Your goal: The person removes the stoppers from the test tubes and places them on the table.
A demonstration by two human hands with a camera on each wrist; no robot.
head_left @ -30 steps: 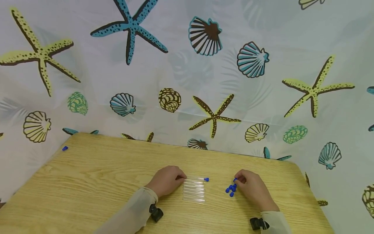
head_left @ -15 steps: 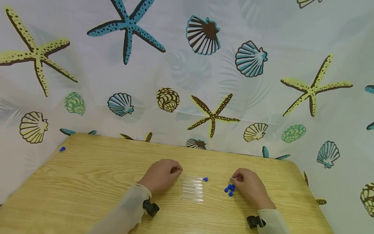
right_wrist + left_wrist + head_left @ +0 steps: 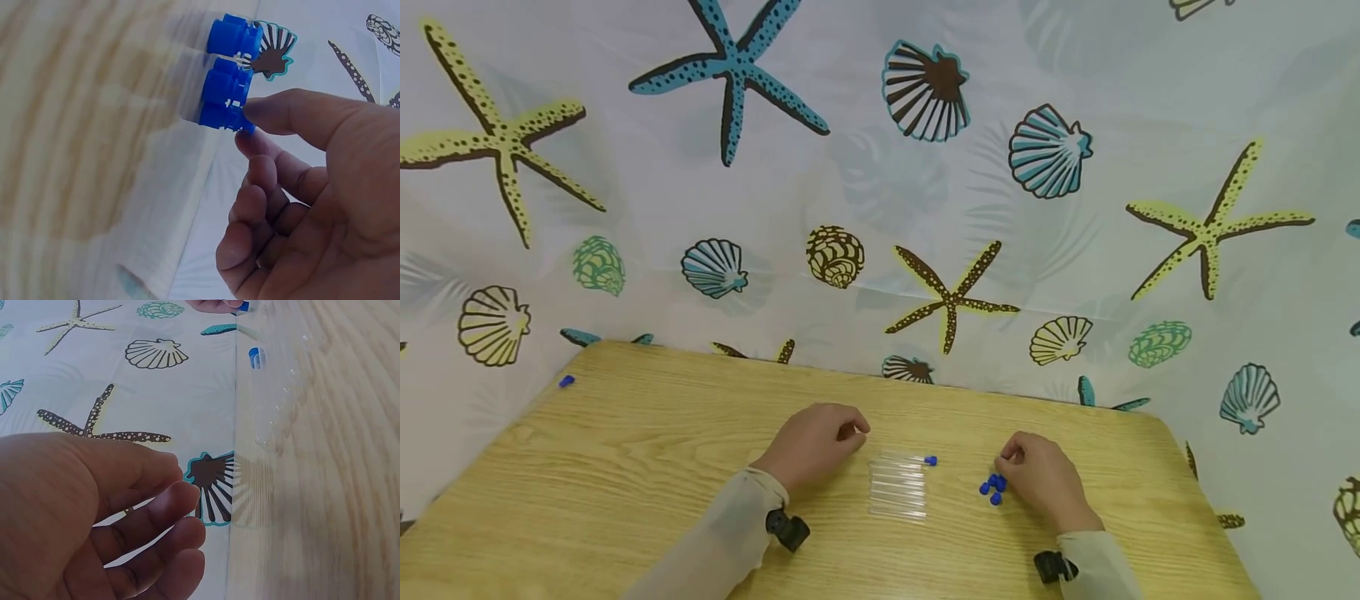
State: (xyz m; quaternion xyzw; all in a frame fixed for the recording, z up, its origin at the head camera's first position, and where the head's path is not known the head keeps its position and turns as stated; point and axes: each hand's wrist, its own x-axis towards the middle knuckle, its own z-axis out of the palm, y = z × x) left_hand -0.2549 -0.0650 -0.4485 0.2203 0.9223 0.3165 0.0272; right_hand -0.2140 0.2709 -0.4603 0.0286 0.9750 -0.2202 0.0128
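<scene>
In the head view my left hand hovers left of a row of clear test tubes, its fingers loosely curled. The left wrist view finds no object between the thumb and fingers of my left hand. One tube at the far side of the row wears a blue stopper. My right hand is at a small cluster of loose blue stoppers. From the right wrist view, thumb and index finger pinch a blue stopper, mostly hidden by the thumb; other stoppers stand just beyond.
The wood-patterned table ends at a hanging cloth printed with shells and starfish. A lone blue stopper lies by the table's far left edge. Each wrist wears a black camera.
My left hand has left the end of the tubes and shifted a little left and away. The right hand stays by the stoppers, with only a slight shift left.
</scene>
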